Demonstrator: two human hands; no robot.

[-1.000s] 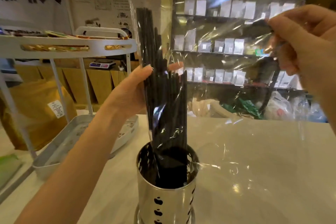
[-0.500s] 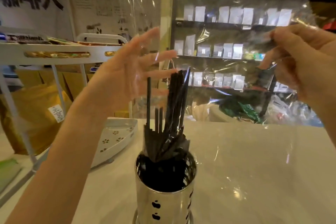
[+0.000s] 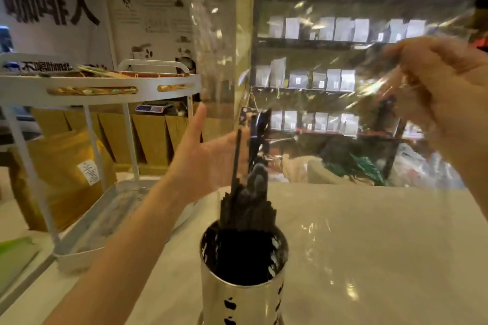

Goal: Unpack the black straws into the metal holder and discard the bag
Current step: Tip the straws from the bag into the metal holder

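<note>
The right grip [image 3: 433,92] is pinched shut on the bag [image 3: 303,66], holding it by one edge up at eye level; the left hand [image 3: 208,158] is open, fingers spread, holding nothing. The bag is clear film, spread wide across the upper view from the right hand over to above the left, and it looks empty, though glare makes that hard to be sure of.

The straws [image 3: 248,208] stand in the holder [image 3: 243,293], which sits on the worktop [image 3: 369,258] near the front edge of view. Most lie packed low in the holder, just above its rim. A few stick up higher, roughly upright with a slight lean, their long axis running from the holder's floor up toward the open left palm. The tallest tips are just beside the left fingers; contact cannot be judged because of blur.

The left hand is much the nearer to the straws, directly above and left of them, so levelling any tall ones would fall to it, pressing straight down along their length. The bag lies up and to the right, well apart from the holder, already in the right hand's hold. What looks left is discarding it; no bin is in view.
</note>
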